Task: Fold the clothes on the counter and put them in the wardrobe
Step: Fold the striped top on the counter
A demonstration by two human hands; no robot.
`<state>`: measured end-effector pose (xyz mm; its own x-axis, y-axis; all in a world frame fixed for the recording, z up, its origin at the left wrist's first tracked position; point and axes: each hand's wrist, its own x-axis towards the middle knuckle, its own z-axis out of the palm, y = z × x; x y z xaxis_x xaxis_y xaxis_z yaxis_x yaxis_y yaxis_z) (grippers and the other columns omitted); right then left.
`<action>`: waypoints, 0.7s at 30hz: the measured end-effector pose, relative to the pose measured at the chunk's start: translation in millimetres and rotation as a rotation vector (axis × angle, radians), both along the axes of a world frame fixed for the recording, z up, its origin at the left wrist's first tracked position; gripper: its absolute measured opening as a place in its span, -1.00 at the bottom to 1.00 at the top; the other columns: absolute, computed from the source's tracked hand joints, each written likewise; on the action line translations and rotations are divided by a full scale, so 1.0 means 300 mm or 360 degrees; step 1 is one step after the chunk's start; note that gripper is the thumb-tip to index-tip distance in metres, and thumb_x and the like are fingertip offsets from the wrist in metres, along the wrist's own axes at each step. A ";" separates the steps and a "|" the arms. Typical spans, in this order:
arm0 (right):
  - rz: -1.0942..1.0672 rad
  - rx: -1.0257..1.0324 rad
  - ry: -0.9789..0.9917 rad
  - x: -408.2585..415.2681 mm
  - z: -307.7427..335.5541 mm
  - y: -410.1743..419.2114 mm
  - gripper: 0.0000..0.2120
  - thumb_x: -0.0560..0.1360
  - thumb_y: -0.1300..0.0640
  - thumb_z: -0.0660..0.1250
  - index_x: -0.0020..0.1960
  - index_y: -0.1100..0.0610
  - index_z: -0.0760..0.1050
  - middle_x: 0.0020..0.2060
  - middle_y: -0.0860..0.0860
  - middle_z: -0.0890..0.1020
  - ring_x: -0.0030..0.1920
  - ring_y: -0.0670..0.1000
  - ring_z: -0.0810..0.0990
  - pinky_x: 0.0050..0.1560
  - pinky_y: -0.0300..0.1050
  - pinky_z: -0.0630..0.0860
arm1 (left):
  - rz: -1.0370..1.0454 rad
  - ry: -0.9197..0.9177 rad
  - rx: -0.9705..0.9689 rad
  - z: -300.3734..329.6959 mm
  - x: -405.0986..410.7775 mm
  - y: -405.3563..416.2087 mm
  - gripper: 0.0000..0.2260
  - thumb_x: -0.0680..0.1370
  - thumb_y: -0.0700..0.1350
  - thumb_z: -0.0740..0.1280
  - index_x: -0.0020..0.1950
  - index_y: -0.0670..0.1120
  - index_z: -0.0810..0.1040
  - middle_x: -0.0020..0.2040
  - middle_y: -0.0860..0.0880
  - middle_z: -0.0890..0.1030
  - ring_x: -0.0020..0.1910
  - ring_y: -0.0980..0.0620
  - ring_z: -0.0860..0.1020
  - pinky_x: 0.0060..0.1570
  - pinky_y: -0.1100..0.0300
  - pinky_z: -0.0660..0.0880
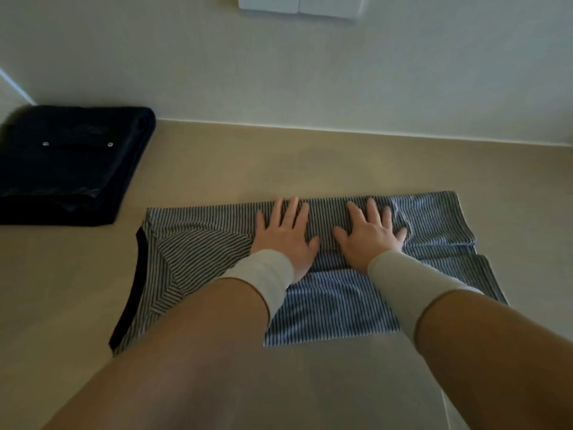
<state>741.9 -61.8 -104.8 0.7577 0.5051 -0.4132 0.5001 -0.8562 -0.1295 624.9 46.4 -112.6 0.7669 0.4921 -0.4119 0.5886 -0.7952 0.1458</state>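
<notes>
Views: one only, the head camera; no second view shares the scene.
Position: above and behind both hands, at the near edge of the counter (217, 169).
Facing: forward and down, along the forearms toward the wall (279, 72) beyond the fingertips.
Nearness: close; forearms fill the lower frame, the left hand (283, 235) and right hand (370, 234) sit mid-frame, flat on the striped garment (335, 302).
Lens: wide-angle; the counter's back edge bows.
Reach: a dark folded garment (71, 162) far left of the left hand; white wall plates (299, 4) cut off above the hands.
</notes>
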 end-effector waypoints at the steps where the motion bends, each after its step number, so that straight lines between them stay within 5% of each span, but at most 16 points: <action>1: -0.0071 -0.0048 -0.0006 0.026 0.000 -0.009 -0.38 0.59 -0.26 0.00 0.57 -0.13 -0.09 0.58 -0.01 -0.15 0.56 0.18 -0.18 0.45 0.38 -0.09 | 0.0042 0.0073 -0.0012 0.008 0.009 0.000 -0.37 0.61 0.25 -0.08 0.57 0.07 -0.28 0.56 0.07 -0.34 0.53 -0.10 -0.32 0.47 -0.23 -0.22; 4: -0.0025 0.0010 -0.0068 0.074 0.016 -0.030 -0.40 0.61 -0.21 -0.01 0.58 -0.04 -0.05 0.58 0.03 -0.10 0.56 0.19 -0.16 0.47 0.36 -0.09 | 0.0258 0.0198 -0.0038 0.062 0.085 -0.026 -0.34 0.61 0.21 0.02 0.58 0.03 -0.23 0.56 0.01 -0.32 0.53 -0.16 -0.30 0.46 -0.27 -0.19; 9: 0.0386 0.0286 -0.0086 0.164 0.004 -0.095 -0.44 0.65 0.01 0.05 0.58 0.11 -0.01 0.58 0.06 -0.02 0.57 0.11 -0.09 0.54 0.14 -0.08 | 0.0148 -0.0326 0.0006 0.058 0.282 -0.186 -0.43 0.65 0.03 0.06 0.59 -0.06 -0.10 0.59 0.02 -0.23 0.55 -0.05 -0.24 0.50 -0.14 -0.14; 15: 0.0140 0.0107 -0.0236 0.380 -0.051 -0.297 -0.31 0.57 -0.32 -0.12 0.59 -0.01 -0.12 0.58 0.02 -0.13 0.57 0.11 -0.18 0.52 0.22 -0.14 | 0.0091 -0.0150 0.0117 -0.031 0.322 -0.255 -0.41 0.63 0.21 -0.13 0.58 0.02 -0.22 0.57 0.08 -0.26 0.55 -0.02 -0.25 0.49 -0.14 -0.19; 21: 0.0282 0.0258 -0.0283 0.390 -0.031 -0.334 -0.36 0.60 -0.25 -0.10 0.58 0.03 -0.06 0.58 0.01 -0.12 0.57 0.12 -0.19 0.49 0.30 -0.19 | 0.0125 -0.0218 0.0186 -0.004 0.385 -0.350 -0.41 0.63 0.11 -0.04 0.59 -0.06 -0.15 0.57 0.04 -0.29 0.54 -0.03 -0.29 0.47 -0.21 -0.21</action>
